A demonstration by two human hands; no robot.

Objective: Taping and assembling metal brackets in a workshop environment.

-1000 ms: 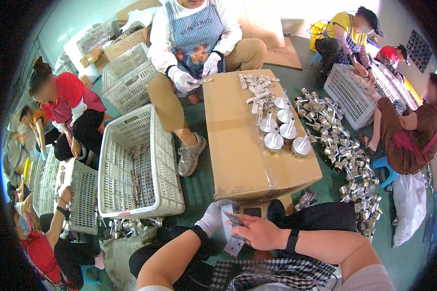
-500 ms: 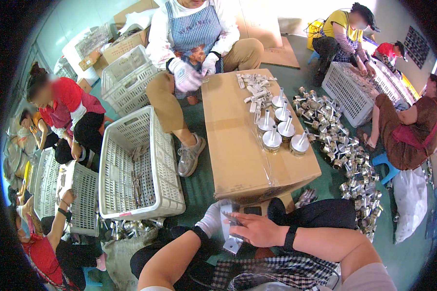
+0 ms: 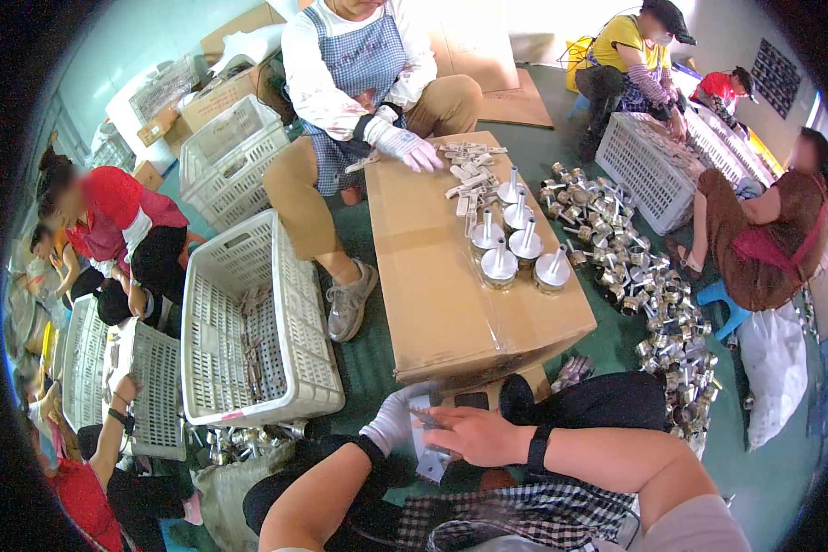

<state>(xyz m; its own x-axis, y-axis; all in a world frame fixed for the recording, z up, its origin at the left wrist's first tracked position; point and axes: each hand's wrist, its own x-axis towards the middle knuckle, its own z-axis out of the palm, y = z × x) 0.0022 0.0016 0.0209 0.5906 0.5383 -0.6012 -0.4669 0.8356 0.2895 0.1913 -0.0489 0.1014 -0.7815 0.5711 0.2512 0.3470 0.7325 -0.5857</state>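
Observation:
Low in front of the carton, my left hand (image 3: 395, 419), in a white glove, grips a flat silver metal piece (image 3: 430, 463) with a small hole near its lower end. My bare right hand (image 3: 477, 436) reaches across this piece, its fingers bent over the upper part. A small dark thing shows under the right fingertips, too hidden to name. The cardboard carton (image 3: 432, 304) carries several funnel-shaped metal parts (image 3: 500, 265) with upright stems. Beside them lies a heap of small pale flat clips (image 3: 470, 170).
Across the carton sits a co-worker, a gloved hand (image 3: 403, 147) at its far edge. White plastic crates (image 3: 317, 368) stand to the left. Many loose metal parts (image 3: 635, 285) cover the floor on the right, near a white sack (image 3: 775, 373). Other people work around.
The view has shifted slightly. The co-worker's gloved hands have parted, and one now reaches to the clips on the carton. My hands stay at the metal piece, the right fingers slightly moved.

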